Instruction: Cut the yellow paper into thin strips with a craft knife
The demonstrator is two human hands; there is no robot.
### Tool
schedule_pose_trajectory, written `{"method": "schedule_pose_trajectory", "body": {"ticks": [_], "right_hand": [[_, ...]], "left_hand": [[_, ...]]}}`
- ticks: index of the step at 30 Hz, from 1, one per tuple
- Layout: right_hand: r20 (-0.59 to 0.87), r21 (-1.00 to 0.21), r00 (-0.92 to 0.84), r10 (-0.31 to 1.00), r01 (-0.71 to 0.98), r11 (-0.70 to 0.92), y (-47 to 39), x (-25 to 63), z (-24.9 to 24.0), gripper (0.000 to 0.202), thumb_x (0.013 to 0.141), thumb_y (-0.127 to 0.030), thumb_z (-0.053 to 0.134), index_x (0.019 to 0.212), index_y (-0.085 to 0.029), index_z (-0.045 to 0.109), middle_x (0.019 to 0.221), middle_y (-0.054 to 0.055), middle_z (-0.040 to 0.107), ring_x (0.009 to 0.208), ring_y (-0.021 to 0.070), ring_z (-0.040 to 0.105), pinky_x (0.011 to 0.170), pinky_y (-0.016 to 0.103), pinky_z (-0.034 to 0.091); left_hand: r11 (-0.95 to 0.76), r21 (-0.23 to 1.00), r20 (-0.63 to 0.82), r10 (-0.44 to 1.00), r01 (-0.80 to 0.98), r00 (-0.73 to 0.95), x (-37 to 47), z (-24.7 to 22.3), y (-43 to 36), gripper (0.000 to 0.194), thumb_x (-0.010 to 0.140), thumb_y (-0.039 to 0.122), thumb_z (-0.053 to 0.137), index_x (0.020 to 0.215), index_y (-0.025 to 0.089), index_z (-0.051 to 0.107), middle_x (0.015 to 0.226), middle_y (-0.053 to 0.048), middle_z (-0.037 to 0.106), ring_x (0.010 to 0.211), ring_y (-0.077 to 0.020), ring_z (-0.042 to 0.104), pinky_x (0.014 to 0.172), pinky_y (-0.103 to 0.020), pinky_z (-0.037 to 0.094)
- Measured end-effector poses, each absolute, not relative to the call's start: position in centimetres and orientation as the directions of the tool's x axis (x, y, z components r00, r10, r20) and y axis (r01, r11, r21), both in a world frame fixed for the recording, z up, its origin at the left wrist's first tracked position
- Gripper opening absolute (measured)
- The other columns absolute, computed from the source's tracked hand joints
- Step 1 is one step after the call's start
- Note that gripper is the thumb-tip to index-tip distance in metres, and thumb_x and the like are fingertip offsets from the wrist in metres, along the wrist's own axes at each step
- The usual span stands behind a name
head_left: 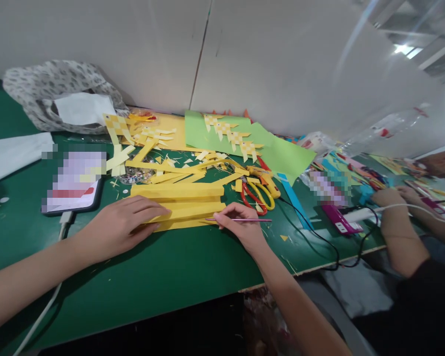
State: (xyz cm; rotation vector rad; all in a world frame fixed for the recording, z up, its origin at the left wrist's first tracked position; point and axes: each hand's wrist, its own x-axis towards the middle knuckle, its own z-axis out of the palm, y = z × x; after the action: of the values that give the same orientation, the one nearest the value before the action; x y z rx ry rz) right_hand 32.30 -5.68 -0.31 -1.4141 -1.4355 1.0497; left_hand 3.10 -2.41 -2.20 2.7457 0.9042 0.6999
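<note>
A sheet of yellow paper (187, 213) with lengthwise folds lies on the green table. My left hand (128, 222) rests on its left end, fingers stretched out over the paper and thumb near the front edge. At the right end my right hand (243, 227) is closed around a thin purple pointed stick (265, 220). The stick's tip points left along the front part of the paper. Just beyond my right hand lie scissors (270, 200) with red and yellow handles, beside a yellow-orange glue gun (267, 182).
Yellow paper strips (181, 175) and scraps lie behind the sheet. Woven yellow paper fish (226, 129) rest on green paper (282, 148). A phone (102, 190) with a white cable (62, 232) is at left. Another person's hands (391, 200) are at right, near a magenta power bank (337, 220).
</note>
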Motion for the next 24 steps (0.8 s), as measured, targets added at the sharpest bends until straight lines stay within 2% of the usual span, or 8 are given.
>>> {"method": "schedule_pose_trajectory", "body": {"ticks": [4, 7, 10, 12, 15, 18, 24], "right_hand": [[0.066, -0.992, 0.078, 0.995, 0.115, 0.056, -5.8, 32.9, -0.8, 0.038, 0.080, -0.056, 0.061, 0.068, -0.020, 0.064, 0.048, -0.002, 0.059, 0.041, 0.0106, 0.054, 0.042, 0.023, 0.046], [0.077, -0.996, 0.077, 0.994, 0.058, 0.073, -6.0, 33.2, -0.9, 0.034, 0.070, -0.053, 0.073, 0.071, -0.021, 0.062, 0.054, -0.002, 0.063, 0.047, 0.0126, 0.059, 0.046, 0.024, 0.049], [0.035, -0.997, 0.034, 0.999, 0.075, 0.032, -6.2, 32.9, -0.8, 0.030, 0.066, -0.041, 0.080, 0.078, -0.021, 0.062, 0.063, -0.001, 0.069, 0.054, 0.0140, 0.063, 0.054, 0.027, 0.053], [0.021, -0.996, 0.035, 0.999, 0.085, 0.018, -6.2, 32.6, -0.7, 0.025, 0.071, -0.041, 0.076, 0.072, -0.020, 0.062, 0.060, 0.000, 0.068, 0.050, 0.0124, 0.061, 0.052, 0.026, 0.051], [0.012, -0.989, 0.069, 0.998, 0.146, 0.002, -6.2, 32.2, -0.5, 0.027, 0.069, -0.041, 0.077, 0.064, -0.019, 0.062, 0.059, 0.001, 0.067, 0.049, 0.0117, 0.060, 0.051, 0.024, 0.050], [0.007, -0.977, 0.075, 0.997, 0.213, -0.009, -6.2, 31.9, -0.4, 0.025, 0.065, -0.038, 0.081, 0.064, -0.018, 0.065, 0.059, 0.001, 0.067, 0.053, 0.0128, 0.061, 0.052, 0.024, 0.050], [0.021, -0.969, 0.070, 0.997, 0.248, 0.003, -6.1, 31.8, -0.5, 0.021, 0.066, -0.037, 0.080, 0.066, -0.020, 0.068, 0.064, 0.002, 0.070, 0.059, 0.0158, 0.064, 0.057, 0.028, 0.053]], "left_hand": [[-0.817, 0.276, 0.392, 0.576, 0.506, 0.717, 3.1, -2.1, -2.3, 0.026, 0.095, 0.028, 0.045, 0.114, 0.022, 0.061, 0.112, -0.006, 0.068, 0.101, -0.0227, 0.063, 0.083, -0.035, 0.052], [-0.826, 0.265, 0.388, 0.564, 0.498, 0.729, 3.2, -1.9, -2.3, 0.026, 0.095, 0.027, 0.043, 0.114, 0.022, 0.061, 0.112, -0.006, 0.068, 0.102, -0.0229, 0.063, 0.082, -0.035, 0.051], [-0.829, 0.253, 0.386, 0.560, 0.499, 0.733, 3.3, -1.9, -2.3, 0.025, 0.096, 0.026, 0.042, 0.113, 0.021, 0.060, 0.112, -0.007, 0.068, 0.102, -0.0228, 0.063, 0.083, -0.035, 0.050], [-0.828, 0.245, 0.384, 0.560, 0.504, 0.734, 3.3, -2.0, -2.2, 0.025, 0.096, 0.027, 0.043, 0.113, 0.021, 0.060, 0.112, -0.007, 0.068, 0.102, -0.0229, 0.062, 0.083, -0.035, 0.050], [-0.832, 0.248, 0.385, 0.554, 0.496, 0.738, 3.3, -2.0, -2.2, 0.026, 0.096, 0.026, 0.043, 0.114, 0.021, 0.060, 0.113, -0.007, 0.068, 0.102, -0.0228, 0.062, 0.083, -0.035, 0.050], [-0.835, 0.259, 0.386, 0.550, 0.486, 0.740, 3.3, -2.0, -2.2, 0.028, 0.095, 0.025, 0.042, 0.116, 0.021, 0.060, 0.113, -0.007, 0.068, 0.101, -0.0225, 0.062, 0.083, -0.035, 0.049], [-0.820, 0.284, 0.379, 0.572, 0.497, 0.727, 3.4, -1.9, -2.3, 0.028, 0.095, 0.025, 0.042, 0.116, 0.022, 0.060, 0.112, -0.006, 0.067, 0.100, -0.0220, 0.061, 0.083, -0.034, 0.048]]}}
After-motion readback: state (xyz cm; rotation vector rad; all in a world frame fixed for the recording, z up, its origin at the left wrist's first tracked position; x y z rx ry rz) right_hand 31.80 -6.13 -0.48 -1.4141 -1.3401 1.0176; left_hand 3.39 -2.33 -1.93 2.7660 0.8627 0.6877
